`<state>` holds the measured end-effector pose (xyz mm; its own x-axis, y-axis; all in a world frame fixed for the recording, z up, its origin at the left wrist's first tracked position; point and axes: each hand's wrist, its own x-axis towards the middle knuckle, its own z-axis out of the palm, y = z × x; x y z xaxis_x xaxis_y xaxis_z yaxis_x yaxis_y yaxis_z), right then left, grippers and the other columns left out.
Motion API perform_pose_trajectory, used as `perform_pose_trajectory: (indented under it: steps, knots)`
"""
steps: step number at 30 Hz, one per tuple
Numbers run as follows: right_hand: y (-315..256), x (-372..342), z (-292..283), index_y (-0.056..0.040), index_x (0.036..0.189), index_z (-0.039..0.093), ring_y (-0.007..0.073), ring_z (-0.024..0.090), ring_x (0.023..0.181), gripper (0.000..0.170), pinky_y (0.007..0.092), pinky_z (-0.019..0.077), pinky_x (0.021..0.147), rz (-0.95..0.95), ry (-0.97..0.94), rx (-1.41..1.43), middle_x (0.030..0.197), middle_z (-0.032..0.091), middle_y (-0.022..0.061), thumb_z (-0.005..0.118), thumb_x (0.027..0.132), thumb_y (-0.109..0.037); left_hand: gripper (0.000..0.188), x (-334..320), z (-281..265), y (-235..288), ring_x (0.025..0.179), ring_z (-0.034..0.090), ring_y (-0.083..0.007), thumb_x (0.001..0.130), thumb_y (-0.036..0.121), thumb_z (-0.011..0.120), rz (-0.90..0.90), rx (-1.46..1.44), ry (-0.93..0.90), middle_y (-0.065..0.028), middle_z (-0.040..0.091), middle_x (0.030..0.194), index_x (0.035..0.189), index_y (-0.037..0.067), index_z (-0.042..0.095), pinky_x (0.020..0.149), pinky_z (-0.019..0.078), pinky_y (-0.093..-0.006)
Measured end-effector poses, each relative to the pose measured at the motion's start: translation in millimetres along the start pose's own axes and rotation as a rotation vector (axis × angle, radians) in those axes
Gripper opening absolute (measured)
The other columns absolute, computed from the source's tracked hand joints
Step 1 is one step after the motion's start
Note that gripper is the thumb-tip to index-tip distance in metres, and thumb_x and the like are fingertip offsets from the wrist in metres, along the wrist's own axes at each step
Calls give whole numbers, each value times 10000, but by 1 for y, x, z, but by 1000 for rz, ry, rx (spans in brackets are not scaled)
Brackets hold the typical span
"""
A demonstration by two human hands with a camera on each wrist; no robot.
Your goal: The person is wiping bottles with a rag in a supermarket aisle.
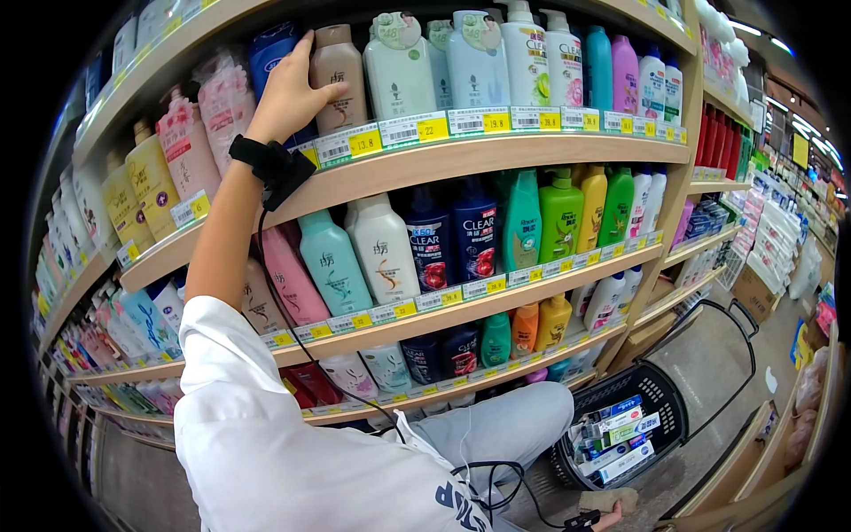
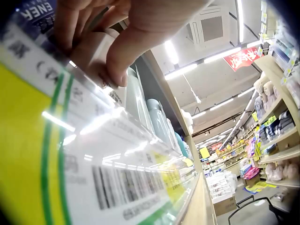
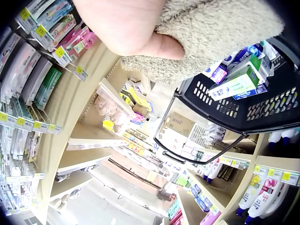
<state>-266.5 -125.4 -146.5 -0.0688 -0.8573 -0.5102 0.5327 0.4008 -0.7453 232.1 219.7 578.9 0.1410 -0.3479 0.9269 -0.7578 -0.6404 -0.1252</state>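
On the upper shelf, my left hand point(image 1: 292, 93) is at a brown bottle point(image 1: 338, 75), its thumb across the front and its fingers along the side by a blue package point(image 1: 270, 55). The left wrist view shows the thumb and fingers of the left hand point(image 2: 136, 28) around the brown bottle point(image 2: 93, 51), behind a clear price-label strip point(image 2: 126, 183). Low beside the basket, my right hand point(image 1: 608, 518) holds a beige fluffy cloth point(image 1: 625, 501). In the right wrist view, the thumb of the right hand point(image 3: 133, 28) lies against this cloth point(image 3: 206, 37).
A black basket point(image 1: 681, 403) with several boxes point(image 1: 620, 426) stands on the floor at the right, its handle raised. Pale green bottles point(image 1: 401, 71) stand right of the brown one. More bottles fill the lower shelves point(image 1: 496, 288). A black cable point(image 1: 292, 324) hangs from the left wrist.
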Motion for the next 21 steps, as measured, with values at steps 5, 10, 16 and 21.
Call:
perform_pose_trajectory:
  steps: [5, 10, 16, 21]
  knots:
    - [3, 0, -1, -4, 984, 608, 252, 555, 862, 366, 361, 447, 754, -5, 9, 4, 989, 589, 119, 482, 791, -288, 661, 7, -7, 6, 1018, 505, -313, 725, 330, 660, 110, 312, 77, -164, 558, 1108, 1306, 150, 401, 853, 404, -406]
    - [4, -1, -4, -9, 982, 610, 250, 552, 866, 362, 360, 444, 755, -11, 14, 2, 991, 588, 117, 489, 787, -288, 511, 24, -17, -11, 1108, 434, -312, 762, 379, 611, 49, 438, -43, -78, 581, 1105, 1239, 257, 474, 846, 322, -526]
    - [5, 0, -3, -14, 981, 613, 247, 548, 870, 358, 359, 440, 756, -13, 12, 4, 993, 587, 115, 498, 782, -288, 394, 45, -30, -16, 1057, 493, -263, 769, 266, 628, 118, 454, -179, -73, 600, 1055, 1150, 197, 554, 870, 346, -484]
    - [6, -1, -5, -19, 980, 615, 244, 545, 874, 354, 358, 437, 757, -13, 14, 12, 994, 586, 113, 505, 778, -288, 356, 72, -32, -29, 967, 552, -245, 856, 229, 561, 225, 217, -347, -122, 572, 1080, 1161, 49, 522, 864, 434, -291]
